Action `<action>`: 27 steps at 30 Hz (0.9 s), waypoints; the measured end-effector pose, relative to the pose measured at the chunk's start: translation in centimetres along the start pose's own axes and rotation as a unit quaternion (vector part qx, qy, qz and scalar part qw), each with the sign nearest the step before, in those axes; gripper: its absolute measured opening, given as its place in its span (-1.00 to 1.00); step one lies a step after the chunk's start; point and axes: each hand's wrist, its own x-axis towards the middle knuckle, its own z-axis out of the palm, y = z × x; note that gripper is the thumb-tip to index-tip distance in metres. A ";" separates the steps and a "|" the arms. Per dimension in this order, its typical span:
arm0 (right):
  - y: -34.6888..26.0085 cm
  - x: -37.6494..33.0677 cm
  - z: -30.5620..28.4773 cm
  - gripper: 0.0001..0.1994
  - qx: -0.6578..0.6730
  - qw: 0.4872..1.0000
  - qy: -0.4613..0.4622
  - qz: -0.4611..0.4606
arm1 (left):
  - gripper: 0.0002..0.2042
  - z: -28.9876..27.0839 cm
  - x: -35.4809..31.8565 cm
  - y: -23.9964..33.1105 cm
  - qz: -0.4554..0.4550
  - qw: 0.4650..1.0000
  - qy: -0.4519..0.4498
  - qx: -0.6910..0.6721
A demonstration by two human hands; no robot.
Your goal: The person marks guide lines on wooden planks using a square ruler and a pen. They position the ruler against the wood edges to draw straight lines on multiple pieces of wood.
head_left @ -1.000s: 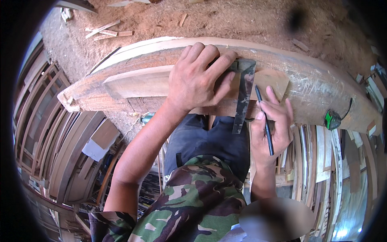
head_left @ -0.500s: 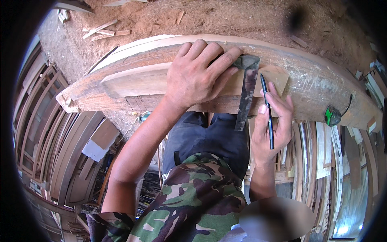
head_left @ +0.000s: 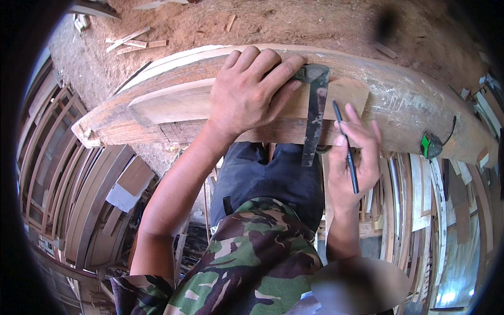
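From the head, one fisheye view looks steeply down at close range, the shirt [head_left: 241,247] at lower centre, left hand [head_left: 247,94] at upper centre, right hand [head_left: 362,160] right of centre, bench [head_left: 399,105] arching across the upper half.

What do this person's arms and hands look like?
The left hand and right hand are bare, no gloves or watch visible. A camouflage sleeve, green, brown and pale, ends above the left elbow; any right sleeve is hidden.
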 end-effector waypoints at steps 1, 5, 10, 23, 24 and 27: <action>0.1 0.0 -0.3 -0.84 -0.001 1.000 0.024 0.007 | -0.57 0.0 0.0 0.0 0.000 1.000 0.002 -0.001; 1.0 0.1 -0.9 -0.82 0.013 0.997 0.067 0.038 | -0.62 0.3 0.4 0.9 -0.011 1.000 0.013 -0.003; 1.1 0.0 -1.0 -0.80 0.087 0.991 0.065 0.080 | -0.62 1.7 2.3 3.2 -0.010 1.000 0.014 -0.021; 1.8 0.3 -1.4 -0.77 0.076 0.995 0.034 0.053 | -0.63 1.9 2.5 3.2 -0.019 0.999 0.004 -0.041; 1.8 0.2 -1.4 -0.77 0.072 0.996 0.034 0.051 | -0.63 1.9 2.5 3.2 -0.017 0.999 0.005 -0.039; 1.6 0.4 -1.3 -0.77 0.064 0.996 0.033 0.047 | -0.64 1.9 2.4 3.2 -0.012 0.999 0.008 -0.033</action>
